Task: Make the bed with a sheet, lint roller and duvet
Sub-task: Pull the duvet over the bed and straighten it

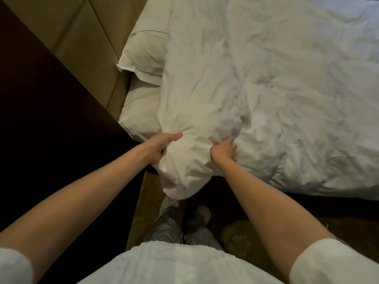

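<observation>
A white, wrinkled duvet [266, 83] covers most of the bed. Its near left corner is bunched up and hangs over the bed's edge toward my legs. My left hand [159, 145] grips the left side of that bunched corner, thumb on top. My right hand [224, 149] grips the right side of the same corner, fingers dug into the fabric. A white pillow [143, 56] lies at the head of the bed, partly under the duvet. No lint roller is in view.
A tan padded headboard [82, 37] runs along the left of the bed. A dark wooden surface [41, 119] stands at my left. Patterned carpet [242, 236] lies below, with my striped trousers and a slipper [202, 214] near the bed's edge.
</observation>
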### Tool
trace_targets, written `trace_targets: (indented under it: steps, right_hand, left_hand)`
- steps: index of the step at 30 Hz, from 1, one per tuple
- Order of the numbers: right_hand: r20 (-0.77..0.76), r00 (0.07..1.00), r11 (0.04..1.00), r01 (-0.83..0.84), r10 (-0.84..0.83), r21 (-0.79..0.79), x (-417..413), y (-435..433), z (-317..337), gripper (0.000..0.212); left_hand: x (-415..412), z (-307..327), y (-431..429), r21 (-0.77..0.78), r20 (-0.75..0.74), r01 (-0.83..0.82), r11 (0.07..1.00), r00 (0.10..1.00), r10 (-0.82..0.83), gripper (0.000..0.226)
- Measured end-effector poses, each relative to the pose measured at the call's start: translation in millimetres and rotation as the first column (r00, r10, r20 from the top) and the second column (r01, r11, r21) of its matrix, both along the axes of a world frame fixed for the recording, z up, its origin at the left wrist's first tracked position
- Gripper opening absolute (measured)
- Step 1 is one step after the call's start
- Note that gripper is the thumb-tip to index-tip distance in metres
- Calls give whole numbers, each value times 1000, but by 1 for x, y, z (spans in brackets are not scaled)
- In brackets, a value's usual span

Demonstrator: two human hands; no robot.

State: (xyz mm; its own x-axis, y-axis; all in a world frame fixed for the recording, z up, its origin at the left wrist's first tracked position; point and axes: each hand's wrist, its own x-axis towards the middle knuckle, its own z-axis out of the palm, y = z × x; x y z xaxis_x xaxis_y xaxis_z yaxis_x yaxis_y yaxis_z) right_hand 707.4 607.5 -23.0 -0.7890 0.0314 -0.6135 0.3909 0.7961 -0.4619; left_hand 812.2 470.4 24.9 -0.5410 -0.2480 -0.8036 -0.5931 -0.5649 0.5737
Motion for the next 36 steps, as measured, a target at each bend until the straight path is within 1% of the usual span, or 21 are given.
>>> trace_targets:
  steps: [3, 6, 8, 9, 12, 13, 14, 15, 17, 19, 21, 22, 24, 25, 27, 29, 30, 32, 33, 34, 36]
  right_hand:
    - [-112, 977, 976, -193, 181, -104, -1, -40, 22, 60]
    - [-13, 953, 914, -294, 302, -278, 12, -90, 46, 93]
    - [68, 927, 909, -343, 368, -238, 13, -113, 56, 108]
    - [75, 906, 900, -399, 416, -174, 10, -119, 58, 102]
    - [-40, 845, 843, -535, 533, -65, -7, -112, 58, 53]
    - [-71, 825, 823, -564, 560, -69, -8, -106, 55, 47]
    - [-75, 822, 816, -570, 565, -97, -7, -99, 51, 48]
    - [-72, 821, 811, -570, 566, -132, -4, -91, 46, 51]
    - [-84, 804, 784, -593, 589, -184, 5, -78, 39, 54]
    - [-100, 793, 763, -607, 601, -221, 10, -71, 33, 55]
    - [-134, 791, 759, -611, 597, -225, 11, -74, 27, 54]
    - [-146, 788, 760, -616, 598, -208, 11, -77, 25, 55]
    - [-169, 802, 784, -596, 573, -171, 8, -82, 22, 57]
    - [-196, 819, 799, -571, 539, -189, 8, -82, 21, 60]
    - [-241, 832, 794, -551, 499, -258, 16, -87, 24, 66]
    - [-155, 777, 714, -625, 611, -315, 30, -99, 19, 69]
    - [-41, 703, 651, -678, 710, -340, 38, -106, 15, 69]
    - [222, 493, 540, -757, 841, -368, 51, -114, 5, 69]
    - [295, 424, 510, -783, 857, -357, 51, -117, 1, 69]
    - [317, 412, 508, -790, 854, -343, 47, -117, 1, 69]
    - [285, 495, 568, -757, 821, -322, 31, -116, 0, 65]
  left_hand:
    - [11, -9, 9, -132, -8, 40, 990, 999, -41, 41]
    - [18, -10, 17, -253, -193, 169, 953, 956, -221, 42]
    - [15, -8, 20, -331, -230, 224, 917, 923, -309, 43]
    - [15, -8, 20, -305, -233, 224, 926, 925, -300, 42]
    - [22, -5, 9, -38, -231, 284, 958, 931, -285, 33]
    - [23, -8, 1, 39, -220, 267, 963, 942, -252, 22]
    - [20, -11, -8, 78, -179, 176, 981, 971, -160, 12]
    - [14, -15, -18, 87, -110, 25, 996, 994, -15, 12]
    - [-5, -26, -41, 52, 29, -258, 965, 966, 257, 29]
    - [-37, -21, -48, 80, 45, -269, 960, 963, 266, 46]
    - [-73, -18, -40, -15, 45, -124, 992, 991, 124, 57]
    - [-90, -19, -35, -146, 63, -59, 988, 996, 69, 55]
    - [-112, -18, -31, -420, 105, 22, 907, 994, 24, 40]
    - [-116, -18, -34, -489, 102, 29, 872, 995, 24, 38]
    - [-105, -20, -50, -470, 14, -69, 880, 996, 86, 36]
    - [-74, -38, -74, -395, 25, -164, 904, 982, 189, 36]
    - [-57, -53, -84, -429, 112, -146, 891, 971, 213, 37]
    - [-28, -82, -104, -562, 373, 84, 823, 914, 162, 37]
    - [-21, -91, -113, -593, 466, 208, 778, 876, 120, 36]
    - [-17, -98, -122, -585, 521, 290, 757, 850, 77, 36]
    - [-17, -104, -132, -531, 553, 349, 772, 833, 3, 39]
